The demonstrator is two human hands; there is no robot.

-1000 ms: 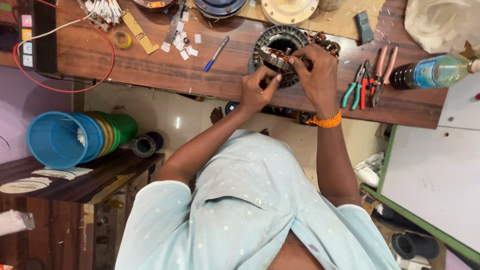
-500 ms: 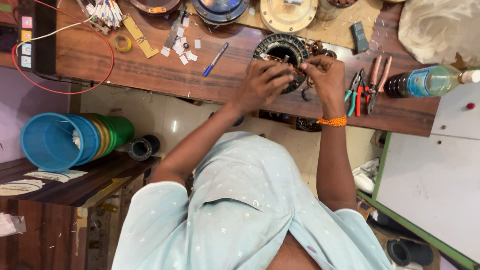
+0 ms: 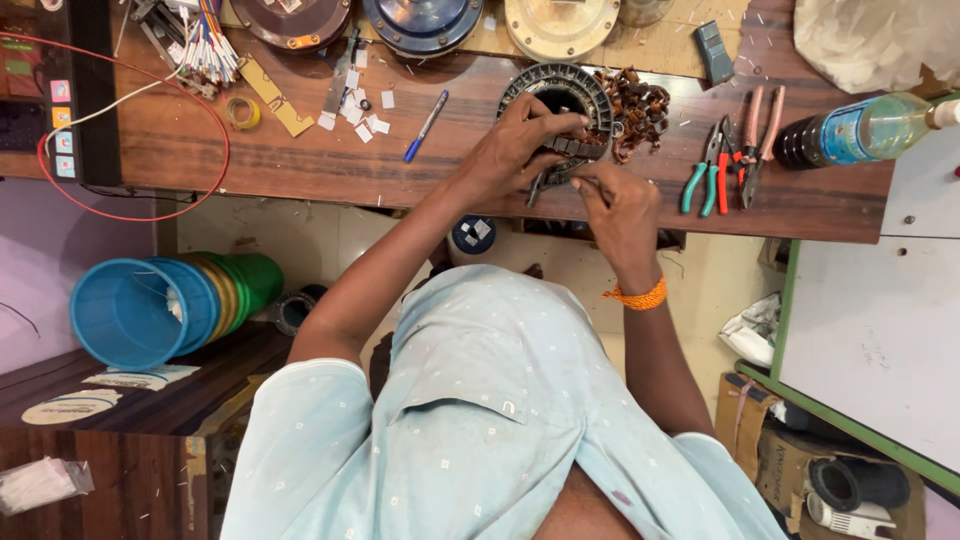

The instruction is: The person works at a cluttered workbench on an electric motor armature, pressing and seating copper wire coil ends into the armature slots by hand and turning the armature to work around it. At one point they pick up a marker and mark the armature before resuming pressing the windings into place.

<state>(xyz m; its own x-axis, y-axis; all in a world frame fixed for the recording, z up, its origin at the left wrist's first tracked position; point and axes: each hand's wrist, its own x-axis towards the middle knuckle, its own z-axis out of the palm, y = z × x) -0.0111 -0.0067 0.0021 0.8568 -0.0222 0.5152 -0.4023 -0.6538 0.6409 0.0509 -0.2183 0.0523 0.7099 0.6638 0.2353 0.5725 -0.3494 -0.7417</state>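
Note:
A dark round stator ring [image 3: 560,85] lies on the wooden workbench [image 3: 330,165], with a tangle of copper wire [image 3: 640,100] at its right side. My left hand [image 3: 510,150] grips the near rim of the ring, fingers curled over it. A dark plier-like tool [image 3: 545,182] sticks out under that hand. My right hand [image 3: 620,205], with an orange band on its wrist, is just below the ring, and its fingers pinch the end of that tool. What the tool's tip holds is hidden by my fingers.
Green-handled pliers [image 3: 700,178] and red-handled pliers [image 3: 755,140] lie to the right, beside a bottle [image 3: 860,130] on its side. A blue pen [image 3: 425,125], tape roll [image 3: 240,110], paper scraps and a red wire loop [image 3: 130,210] lie to the left. Stacked buckets [image 3: 130,310] lie below the bench.
Both hands have slid from the top of the ring toward the bench's near edge. My right hand has dropped below the ring and closed on the dark tool.

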